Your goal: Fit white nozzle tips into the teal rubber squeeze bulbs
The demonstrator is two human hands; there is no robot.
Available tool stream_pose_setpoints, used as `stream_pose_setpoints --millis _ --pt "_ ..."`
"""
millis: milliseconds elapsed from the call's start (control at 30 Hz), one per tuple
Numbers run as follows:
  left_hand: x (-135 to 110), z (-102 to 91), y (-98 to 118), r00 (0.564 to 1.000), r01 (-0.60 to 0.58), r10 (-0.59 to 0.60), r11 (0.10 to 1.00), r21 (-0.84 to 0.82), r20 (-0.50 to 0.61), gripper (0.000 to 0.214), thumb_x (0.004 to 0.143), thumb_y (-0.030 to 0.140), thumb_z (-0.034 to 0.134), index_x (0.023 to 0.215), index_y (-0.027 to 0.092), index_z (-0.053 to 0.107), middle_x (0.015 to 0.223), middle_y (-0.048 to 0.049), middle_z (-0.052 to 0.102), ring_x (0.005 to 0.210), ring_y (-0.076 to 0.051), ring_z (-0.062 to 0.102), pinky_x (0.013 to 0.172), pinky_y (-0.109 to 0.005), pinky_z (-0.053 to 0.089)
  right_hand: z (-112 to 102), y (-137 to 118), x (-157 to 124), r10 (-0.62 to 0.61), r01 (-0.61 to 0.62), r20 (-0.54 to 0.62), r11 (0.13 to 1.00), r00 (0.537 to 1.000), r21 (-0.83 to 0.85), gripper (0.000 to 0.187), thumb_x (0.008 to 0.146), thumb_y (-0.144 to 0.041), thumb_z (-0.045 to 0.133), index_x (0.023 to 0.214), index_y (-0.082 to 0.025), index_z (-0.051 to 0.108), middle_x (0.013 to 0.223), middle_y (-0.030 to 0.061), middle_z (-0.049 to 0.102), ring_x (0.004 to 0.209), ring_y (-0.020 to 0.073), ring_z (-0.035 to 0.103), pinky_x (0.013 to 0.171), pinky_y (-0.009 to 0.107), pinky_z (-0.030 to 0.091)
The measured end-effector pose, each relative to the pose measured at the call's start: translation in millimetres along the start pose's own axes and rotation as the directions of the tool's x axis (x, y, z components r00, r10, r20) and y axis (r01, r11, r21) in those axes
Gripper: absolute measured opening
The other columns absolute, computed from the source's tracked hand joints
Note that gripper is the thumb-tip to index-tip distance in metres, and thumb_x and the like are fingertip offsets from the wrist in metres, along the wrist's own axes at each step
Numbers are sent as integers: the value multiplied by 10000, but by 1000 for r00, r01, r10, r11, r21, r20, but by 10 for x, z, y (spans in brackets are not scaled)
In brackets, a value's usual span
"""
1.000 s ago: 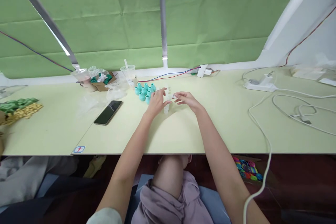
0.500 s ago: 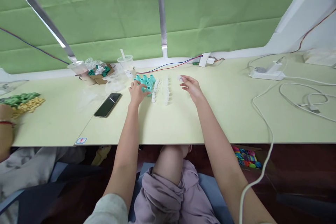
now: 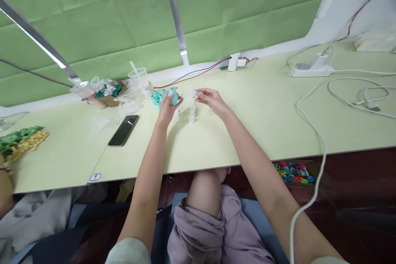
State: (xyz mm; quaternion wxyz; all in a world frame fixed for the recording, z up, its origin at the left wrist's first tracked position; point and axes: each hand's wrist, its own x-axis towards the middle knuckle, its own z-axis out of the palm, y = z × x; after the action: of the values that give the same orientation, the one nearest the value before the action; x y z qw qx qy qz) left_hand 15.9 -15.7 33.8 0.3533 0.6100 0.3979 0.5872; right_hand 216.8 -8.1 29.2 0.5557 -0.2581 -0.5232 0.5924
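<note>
Between the fingers of my left hand (image 3: pixel 167 109) is a teal bottle-shaped plastic piece (image 3: pixel 173 96), raised above the table with its round end toward my right hand. My right hand (image 3: pixel 212 101) pinches a small white translucent plastic piece (image 3: pixel 194 93) close to it; the two pieces look slightly apart. Several more teal pieces (image 3: pixel 155 97) stand grouped on the table just left of my left hand. Rows of small white translucent pieces (image 3: pixel 191 118) lie on the table below and between my hands, partly hidden by them.
A phone (image 3: pixel 123 130) lies to the left. Behind it are plastic bags (image 3: pixel 127 102), a small cardboard box (image 3: pixel 110 100) and two plastic cups. A power strip (image 3: pixel 311 71) with white cables is on the right. At far left, another person's arm (image 3: pixel 4 189) is beside green and yellow pieces.
My left hand has lifted a teal piece out of the group and moved it right. My right hand has come left toward it with the white piece. The camera view has tilted.
</note>
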Motion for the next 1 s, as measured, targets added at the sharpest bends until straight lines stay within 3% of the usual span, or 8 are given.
stream_pose_setpoints --millis 167,333,533,733,833,1000 --pt "-52 228 -101 989 -16 -17 974 225 144 374 783 452 594 1057 197 582 983 -49 609 862 -157 595 799 -309 506 5 61 63 -39 35 -37 994 999 -104 475 530 -526 783 855 -200 666 827 -8 674 691 96 622 770 276 567" --pt "-87 275 -72 984 -163 111 882 442 141 329 749 388 656 991 169 611 995 -53 632 946 -183 572 878 -286 436 -18 115 98 -83 74 -39 981 996 -182 453 550 -529 765 844 -197 674 809 -1 663 688 108 610 714 273 577" --pt "-115 285 0 980 -197 173 841 503 95 274 797 372 614 975 164 622 962 -50 654 899 -183 588 833 -283 446 -23 129 83 -138 126 -38 967 990 -223 390 564 -478 760 814 -186 692 788 1 662 640 102 599 644 257 573" --pt "-130 244 -3 946 -324 223 685 652 236 251 826 335 593 1012 169 617 974 -64 654 923 -200 591 854 -324 447 -58 115 67 -122 111 -10 931 992 -347 315 551 -375 768 767 -154 709 712 18 677 549 108 596 570 256 542" --pt "-138 251 16 931 -363 237 661 657 277 246 834 333 588 1007 162 625 939 -66 654 905 -204 592 833 -327 452 -89 118 66 -113 117 31 925 993 -362 282 565 -353 755 762 -155 715 751 32 694 529 107 596 553 250 524" --pt "-153 261 76 937 -338 161 652 679 311 232 828 301 596 1010 167 646 907 -70 658 892 -215 595 821 -335 452 -140 140 58 -82 101 64 911 995 -400 248 583 -313 732 776 -157 729 732 31 697 499 99 579 550 252 509"
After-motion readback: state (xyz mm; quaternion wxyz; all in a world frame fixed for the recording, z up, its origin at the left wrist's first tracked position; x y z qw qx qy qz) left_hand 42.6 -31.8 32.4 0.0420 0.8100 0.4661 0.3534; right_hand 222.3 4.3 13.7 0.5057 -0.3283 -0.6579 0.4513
